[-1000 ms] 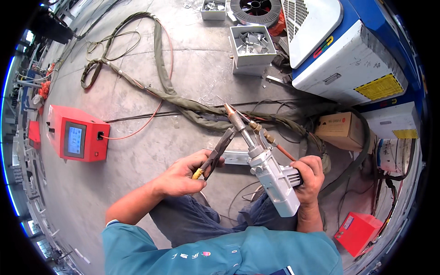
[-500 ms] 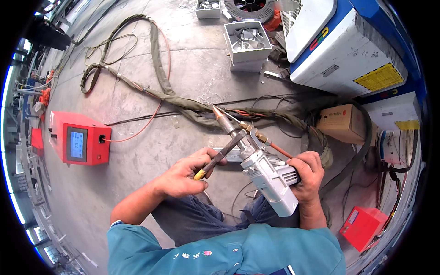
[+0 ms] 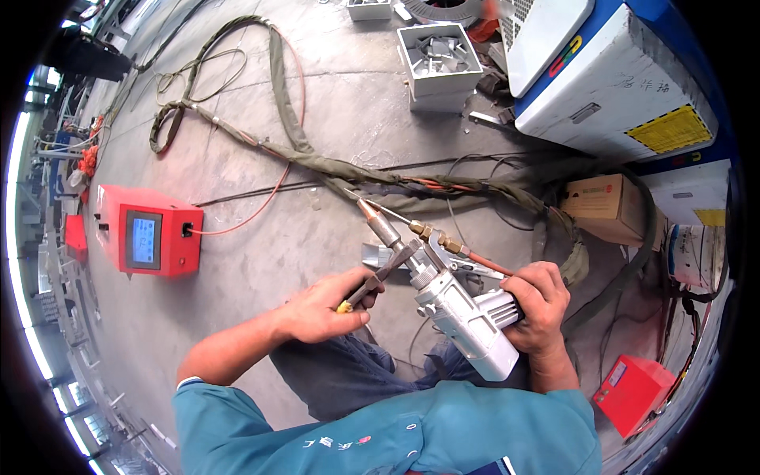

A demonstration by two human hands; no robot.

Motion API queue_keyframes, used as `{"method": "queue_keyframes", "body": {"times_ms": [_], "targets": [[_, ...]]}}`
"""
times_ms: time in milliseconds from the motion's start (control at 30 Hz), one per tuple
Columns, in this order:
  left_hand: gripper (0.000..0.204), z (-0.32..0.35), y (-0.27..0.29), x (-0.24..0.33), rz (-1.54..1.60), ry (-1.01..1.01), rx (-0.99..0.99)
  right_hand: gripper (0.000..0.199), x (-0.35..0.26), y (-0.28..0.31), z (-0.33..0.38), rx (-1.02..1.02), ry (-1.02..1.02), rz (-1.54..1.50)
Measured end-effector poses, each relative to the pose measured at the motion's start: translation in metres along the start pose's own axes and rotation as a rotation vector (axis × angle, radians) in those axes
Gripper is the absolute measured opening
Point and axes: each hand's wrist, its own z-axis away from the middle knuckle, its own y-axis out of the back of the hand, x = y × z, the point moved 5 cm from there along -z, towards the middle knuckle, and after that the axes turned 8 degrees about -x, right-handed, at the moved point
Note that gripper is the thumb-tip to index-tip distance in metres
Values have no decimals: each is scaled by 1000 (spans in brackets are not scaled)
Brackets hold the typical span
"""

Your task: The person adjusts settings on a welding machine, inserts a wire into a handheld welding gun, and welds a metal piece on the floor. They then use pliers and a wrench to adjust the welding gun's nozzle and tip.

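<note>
Welding torch (image 3: 467, 317), silver with a copper-coloured tip, slants across the centre of the frame, its tip toward the upper left and its blocky body above the person's knees. The right hand (image 3: 538, 305) has its grip wrapped around the end of the torch's ribbed side part. Left of it, the left hand (image 3: 324, 305) has its grip pinching yellow-handled pliers (image 3: 388, 269), whose head covers part of the torch neck; whether the jaws clamp it or only lean there, I cannot tell. Brass fittings (image 3: 439, 239) run beside the neck into an orange hose. Behind the torch, a pale metal piece (image 3: 377, 255) on the floor is partly hidden. Just beyond the tip, a green-sleeved cable bundle (image 3: 340, 169) crosses the floor and loops toward the upper left. A red box with a screen (image 3: 178, 257) stands at the left. A bin of metal scraps (image 3: 443, 101) stands at upper centre, a white-and-blue machine (image 3: 609, 87) fills the upper right, and a cardboard box (image 3: 595, 202) sits below it. A smaller red box (image 3: 633, 396) lies lower right.
</note>
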Motion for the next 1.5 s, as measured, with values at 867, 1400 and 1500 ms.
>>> {"method": "queue_keyframes", "body": {"times_ms": [867,1400,1500], "targets": [[59,-12,-88,4,-509,-505,6,57,-62,11,77,-599,-284,-283],[54,-10,-85,-14,-523,-538,5,49,-71,-10,82,-492,-201,-228],[48,-12,-88,-22,-558,-512,-17,49,-70,-9,80,-509,-192,-235]]}}
